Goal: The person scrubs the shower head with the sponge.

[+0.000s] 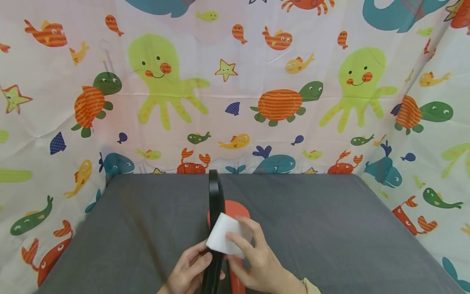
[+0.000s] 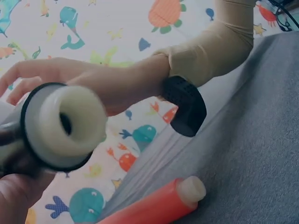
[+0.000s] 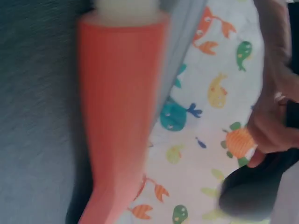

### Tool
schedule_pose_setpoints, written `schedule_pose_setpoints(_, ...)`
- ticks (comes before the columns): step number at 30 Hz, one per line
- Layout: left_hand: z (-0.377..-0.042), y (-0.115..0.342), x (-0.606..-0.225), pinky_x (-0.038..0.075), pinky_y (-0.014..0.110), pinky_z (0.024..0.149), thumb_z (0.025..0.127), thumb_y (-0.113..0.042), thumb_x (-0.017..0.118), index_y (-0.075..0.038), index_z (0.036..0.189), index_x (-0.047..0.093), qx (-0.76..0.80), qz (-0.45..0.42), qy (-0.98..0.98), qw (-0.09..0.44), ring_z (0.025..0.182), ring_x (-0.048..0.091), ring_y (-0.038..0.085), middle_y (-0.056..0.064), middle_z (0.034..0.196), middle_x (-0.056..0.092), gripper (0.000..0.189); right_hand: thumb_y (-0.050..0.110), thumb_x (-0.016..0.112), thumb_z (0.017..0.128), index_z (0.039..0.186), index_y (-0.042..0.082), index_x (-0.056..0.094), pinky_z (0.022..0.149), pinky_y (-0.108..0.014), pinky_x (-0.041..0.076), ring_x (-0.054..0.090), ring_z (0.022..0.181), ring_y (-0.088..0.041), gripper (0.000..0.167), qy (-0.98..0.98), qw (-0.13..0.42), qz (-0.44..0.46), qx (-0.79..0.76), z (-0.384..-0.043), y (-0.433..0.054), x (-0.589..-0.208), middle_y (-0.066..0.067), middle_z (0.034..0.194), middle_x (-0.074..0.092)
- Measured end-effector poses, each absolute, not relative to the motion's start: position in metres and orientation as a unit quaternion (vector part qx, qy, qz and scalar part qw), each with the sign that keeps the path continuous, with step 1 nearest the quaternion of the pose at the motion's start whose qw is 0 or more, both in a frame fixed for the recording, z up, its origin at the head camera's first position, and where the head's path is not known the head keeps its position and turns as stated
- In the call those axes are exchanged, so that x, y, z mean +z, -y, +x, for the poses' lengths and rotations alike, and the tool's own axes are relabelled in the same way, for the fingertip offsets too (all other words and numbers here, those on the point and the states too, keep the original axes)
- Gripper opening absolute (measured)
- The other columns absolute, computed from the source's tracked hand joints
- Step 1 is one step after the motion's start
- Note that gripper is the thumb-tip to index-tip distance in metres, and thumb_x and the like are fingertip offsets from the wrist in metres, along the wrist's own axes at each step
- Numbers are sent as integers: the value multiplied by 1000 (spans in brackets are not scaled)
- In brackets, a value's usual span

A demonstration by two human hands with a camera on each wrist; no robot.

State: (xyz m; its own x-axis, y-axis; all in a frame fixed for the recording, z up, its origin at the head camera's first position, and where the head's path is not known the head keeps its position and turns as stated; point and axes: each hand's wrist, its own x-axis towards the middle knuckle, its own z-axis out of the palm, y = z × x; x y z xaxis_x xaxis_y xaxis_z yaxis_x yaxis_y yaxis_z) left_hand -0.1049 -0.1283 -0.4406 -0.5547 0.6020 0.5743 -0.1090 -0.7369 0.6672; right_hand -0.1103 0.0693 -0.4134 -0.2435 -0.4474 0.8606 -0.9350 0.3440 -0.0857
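A black paddle-shaped object (image 1: pixel 216 188) stands nearly edge-on, its long handle coming towards me. My left hand (image 1: pixel 191 265) grips that handle, thumb across its near side. The handle's end (image 2: pixel 74 123) looks round, with a hollow off-white plug. A folded white cloth or tissue (image 1: pixel 225 234) covers part of the black object, and my right hand (image 1: pixel 257 257) holds it there, fingers bent over it. Just behind and below lies a similar red paddle-shaped object (image 1: pixel 238 207), partly hidden by the hands and the cloth. Its red handle (image 3: pixel 121 84) ends in an off-white cap.
A grey cloth (image 1: pixel 312 220) covers the table. White curtains (image 1: pixel 235 81) with printed sea animals hang behind and at both sides. A black wrist device (image 2: pixel 186 105) is strapped to my right wrist, below a beige sleeve (image 2: pixel 210 53).
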Motion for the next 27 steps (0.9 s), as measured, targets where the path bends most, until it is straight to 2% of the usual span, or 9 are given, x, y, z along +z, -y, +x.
schedule_pose_setpoints(3,-106,129,-442,48,39,90,99,6,15,1,137,39,829,415,-299,226,114,53,23,14,127,51,45,21,55,91,127,-1,49,78,-34,48,43,110,-32,42,741,376,455,320,-109,-70,-412,-27,128,34)
schedule_pose_setpoints(6,-110,130,-443,46,34,93,98,9,13,1,137,38,828,425,-303,203,115,51,20,12,130,50,47,23,55,92,128,1,48,79,-31,49,43,110,-28,43,762,338,465,299,-101,-72,-416,-23,130,36)
schedule_pose_setpoints(10,-114,135,-440,41,31,98,97,10,8,5,138,35,831,429,-311,168,117,49,21,14,131,50,49,29,59,91,131,7,46,88,-26,46,42,115,-23,48,775,269,510,259,-81,-75,-424,-18,135,35)
schedule_pose_setpoints(13,-116,138,-438,40,36,100,99,6,6,5,139,34,833,419,-312,180,121,48,25,16,131,50,49,30,60,91,136,13,42,93,-20,42,45,116,-12,51,803,203,483,286,-63,-71,-422,-4,137,40)
schedule_pose_setpoints(14,-116,139,-438,38,36,101,99,6,6,4,140,33,834,417,-311,184,122,47,25,16,131,50,50,31,59,92,136,13,42,94,-20,41,45,117,-11,51,803,197,489,278,-62,-72,-421,-3,137,40)
schedule_pose_setpoints(17,-117,138,-438,40,34,100,98,7,7,4,139,36,833,420,-309,186,121,48,23,15,131,50,50,32,59,91,136,13,42,94,-22,42,45,116,-12,51,802,206,494,266,-68,-71,-415,-3,136,41)
schedule_pose_setpoints(21,-117,136,-440,43,34,96,97,9,9,4,136,40,831,432,-294,190,115,51,20,12,129,51,49,28,57,91,131,8,47,87,-28,47,44,112,-22,47,776,283,503,254,-95,-74,-409,-16,133,39)
schedule_pose_setpoints(24,-116,134,-442,45,39,94,97,8,9,4,134,40,826,441,-286,203,114,51,22,13,129,50,48,24,54,91,132,8,48,79,-29,51,45,109,-23,44,788,290,452,301,-107,-72,-403,-15,132,38)
schedule_pose_setpoints(27,-116,132,-442,43,41,96,97,9,8,5,134,39,822,451,-279,209,116,50,24,14,130,49,49,24,54,92,133,8,47,78,-30,51,44,110,-24,45,790,286,440,317,-109,-70,-400,-16,133,37)
